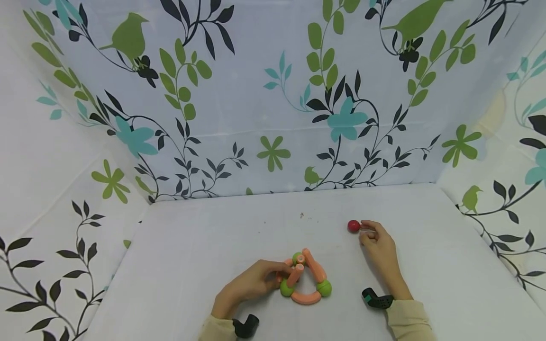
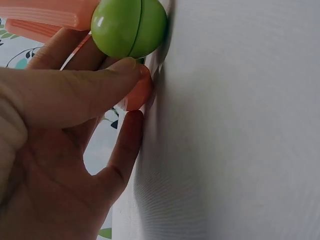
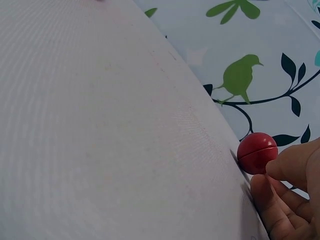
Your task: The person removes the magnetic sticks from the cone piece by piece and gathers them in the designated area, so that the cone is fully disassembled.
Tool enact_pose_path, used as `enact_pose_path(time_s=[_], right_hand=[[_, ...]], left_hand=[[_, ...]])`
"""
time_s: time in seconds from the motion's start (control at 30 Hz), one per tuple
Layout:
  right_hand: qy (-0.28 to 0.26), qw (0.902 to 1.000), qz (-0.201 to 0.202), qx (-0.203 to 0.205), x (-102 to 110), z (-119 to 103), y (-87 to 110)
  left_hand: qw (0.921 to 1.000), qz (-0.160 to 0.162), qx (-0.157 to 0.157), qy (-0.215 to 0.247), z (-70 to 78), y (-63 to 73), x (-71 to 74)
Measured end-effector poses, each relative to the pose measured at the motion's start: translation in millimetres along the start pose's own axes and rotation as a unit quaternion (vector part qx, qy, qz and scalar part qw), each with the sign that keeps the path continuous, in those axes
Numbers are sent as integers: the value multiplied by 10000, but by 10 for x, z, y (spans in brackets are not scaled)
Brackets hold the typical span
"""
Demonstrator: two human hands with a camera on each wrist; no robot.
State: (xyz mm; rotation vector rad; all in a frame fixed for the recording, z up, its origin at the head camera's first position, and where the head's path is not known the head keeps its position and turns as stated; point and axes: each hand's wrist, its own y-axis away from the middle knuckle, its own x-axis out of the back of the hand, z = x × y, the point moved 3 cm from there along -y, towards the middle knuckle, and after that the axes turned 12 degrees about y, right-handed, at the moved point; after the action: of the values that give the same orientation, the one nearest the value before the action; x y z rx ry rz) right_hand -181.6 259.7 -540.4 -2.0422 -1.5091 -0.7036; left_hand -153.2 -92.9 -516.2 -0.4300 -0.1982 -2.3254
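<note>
A ring-like structure of orange sticks (image 1: 314, 266) and green grooved balls (image 1: 324, 288) lies on the white table. One short orange stick (image 1: 295, 274) rises from the ball nearest my left hand (image 1: 256, 279). That hand grips the structure's left side, thumb beside the green ball (image 2: 129, 27) and fingers behind the orange pieces. Farther back on the right, a red grooved ball (image 1: 353, 226) rests on the table. My right hand (image 1: 381, 246) reaches it with its fingertips at the ball's right edge; in the right wrist view they overlap the red ball (image 3: 257, 153).
The white tabletop (image 1: 204, 237) has small brown specks (image 1: 302, 215) near its far side. A patterned cloth (image 1: 239, 118) with leaves, birds and flowers hangs behind and at both sides. Black wrist devices (image 1: 246, 327) are on both wrists.
</note>
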Motion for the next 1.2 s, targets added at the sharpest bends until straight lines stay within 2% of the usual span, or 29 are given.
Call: enact_pose_path(time_s=[0.2,0.3,0.43,0.53,0.73,0.83,1.0,1.2], right_hand=[[62,10000,-29,-14,14,-13,3],[80,10000,-31,-41,7,-15,-10],[78,9999,-57,-83,0,-17,1],[55,9999,-55,-65,0,-23,12],[136,9999,-27,-51,-1,-13,6],[202,9998,-5,-61,-14,5,0],[210,9997,30,-74,-28,26,-2],[172,9998,34,-43,-20,33,-1]], left_hand=[[9999,-48,-114,77,3,-7,4],[10000,-59,13,-9,16,2,16],[9994,-78,336,-32,26,20,21],[9992,-56,402,32,27,17,11],[9999,-51,-5,-107,49,-18,-28],[9997,-8,-113,-213,63,-27,-41],[9997,-18,-201,-162,75,-44,-65],[9999,-28,-132,49,62,-58,-104]])
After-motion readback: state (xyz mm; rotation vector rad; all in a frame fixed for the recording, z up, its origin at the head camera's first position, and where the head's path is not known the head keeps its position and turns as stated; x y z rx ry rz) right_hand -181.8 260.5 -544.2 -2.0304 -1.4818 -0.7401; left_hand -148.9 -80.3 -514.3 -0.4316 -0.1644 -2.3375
